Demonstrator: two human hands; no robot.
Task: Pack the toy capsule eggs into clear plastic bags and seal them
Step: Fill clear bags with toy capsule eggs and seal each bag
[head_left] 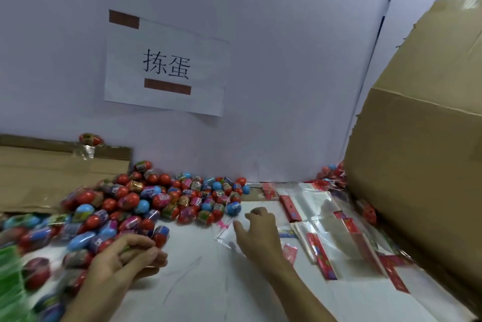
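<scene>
On a white counter (198, 282), a heap of red and blue plastic toy capsule eggs (146, 201) lies along the left, within easy reach. The left hand (130, 256) is curled around one or two eggs at the heap's edge, apparently gathering a bagful. The right hand (258, 233), fingers spread and holding nothing, presses on a clear plastic bag (229, 227), likely to steady it, beside a fanned stack of red-strip clear bags (328, 233).
</scene>
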